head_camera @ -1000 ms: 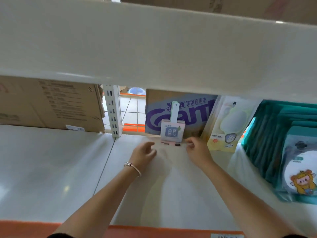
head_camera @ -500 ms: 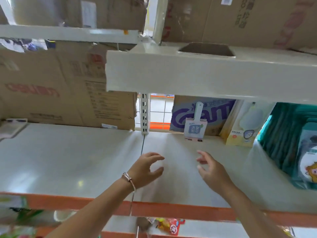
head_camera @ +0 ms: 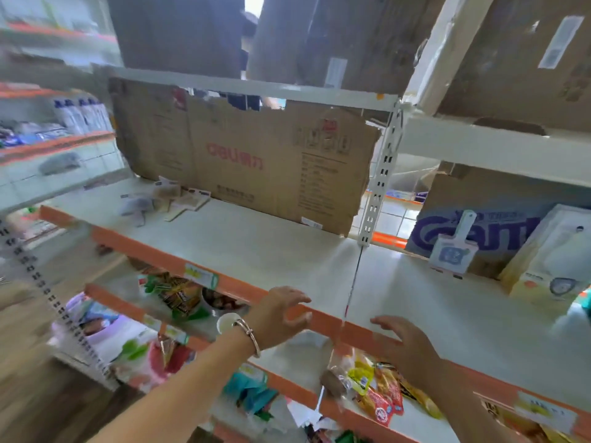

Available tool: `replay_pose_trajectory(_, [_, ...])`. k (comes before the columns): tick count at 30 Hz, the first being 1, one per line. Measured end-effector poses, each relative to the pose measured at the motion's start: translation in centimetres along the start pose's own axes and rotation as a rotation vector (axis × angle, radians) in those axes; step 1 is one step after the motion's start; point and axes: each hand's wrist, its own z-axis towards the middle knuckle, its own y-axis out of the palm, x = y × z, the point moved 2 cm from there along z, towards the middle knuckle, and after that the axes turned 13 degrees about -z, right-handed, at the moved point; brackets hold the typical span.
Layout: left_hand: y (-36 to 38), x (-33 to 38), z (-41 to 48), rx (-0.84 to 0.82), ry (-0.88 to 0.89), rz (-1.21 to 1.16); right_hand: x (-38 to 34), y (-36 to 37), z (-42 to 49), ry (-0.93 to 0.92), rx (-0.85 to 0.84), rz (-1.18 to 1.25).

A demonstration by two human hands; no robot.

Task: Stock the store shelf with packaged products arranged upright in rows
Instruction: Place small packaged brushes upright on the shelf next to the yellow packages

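The white shelf (head_camera: pixel 287 251) in front of me has lots of bare room. Its orange front edge (head_camera: pixel 192 270) runs from 9 o'clock down to 4 o'clock. At the back, at 12 o'clock, a big brown cardboard sheet (head_camera: pixel 256 161) stands like a wall. A white post with holes (head_camera: pixel 380 177) stands at 1 o'clock.

The pink pack (head_camera: pixel 452 254) stands upright at 2 o'clock, at the back of the shelf. It leans on a purple box (head_camera: pixel 479 225). A yellow pack (head_camera: pixel 550 270) stands just beside it, at 3 o'clock. Some small packs (head_camera: pixel 172 199) lie flat at 10 o'clock.

My left hand (head_camera: pixel 278 318) is over the orange edge, palm down, with a bracelet (head_camera: pixel 252 335) on the wrist. Its fingers are spread loose and hold nothing. My right hand (head_camera: pixel 406 346) is at the edge too, at 5 o'clock. Its fingers are straight and a little apart, and they hold nothing. It looks blurry. I cannot tell if either hand touches the edge.

A second ago both my hands were right by the pink pack. Now they are back at the front, well apart from it, and the pack stands where it was
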Motion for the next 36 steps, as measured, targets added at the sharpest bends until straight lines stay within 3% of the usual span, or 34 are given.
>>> replay_pose_trajectory(12, [-12.7, -9.0, -7.9, 0.236, -0.185, 0.044, -16.1, 7.1, 5.5, -0.262, -0.113, -0.097])
replay_pose_trajectory(17, [-18.9, -16.5, -7.0, 0.241, -0.253, 0.073, -23.6, 11.7, 11.0, -0.318, -0.110, -0.110])
replay_pose_trajectory(29, [-31.5, -31.0, -2.1, 0.111, -0.362, 0.126, -38.4, 21.0, 23.8, -0.166, -0.196, 0.051])
replay_pose_trajectory(36, [-33.2, -35.5, 1.1, 0.035, -0.390, 0.268, -42.9, 24.9, 28.4, -0.207, -0.310, -0.143])
